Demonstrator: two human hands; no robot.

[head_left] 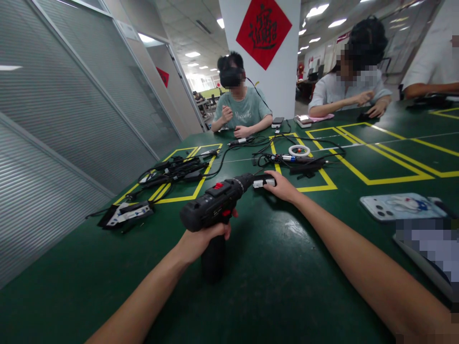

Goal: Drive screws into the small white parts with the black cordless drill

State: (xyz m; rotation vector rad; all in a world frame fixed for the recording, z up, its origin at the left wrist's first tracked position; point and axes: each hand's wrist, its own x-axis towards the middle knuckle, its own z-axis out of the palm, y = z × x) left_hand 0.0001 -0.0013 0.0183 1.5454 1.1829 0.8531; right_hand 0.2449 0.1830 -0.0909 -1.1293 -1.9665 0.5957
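My left hand (205,238) is wrapped round the grip of a black cordless drill (210,206) with red switches. The drill is held above the green table, its chuck pointing away from me and to the right. Just beyond the chuck, my right hand (283,186) grips a small black block with white labels (258,183), thumb and fingers closed on it. The drill's tip is close to the block's far edge; whether they touch I cannot tell.
Black cables and adapters (179,168) lie in a heap at left, near a labelled black piece (125,215). Ahead are a white tape ring (299,151) and a pen-like tool (290,158). A phone (403,207) lies right. People sit across the table (265,267).
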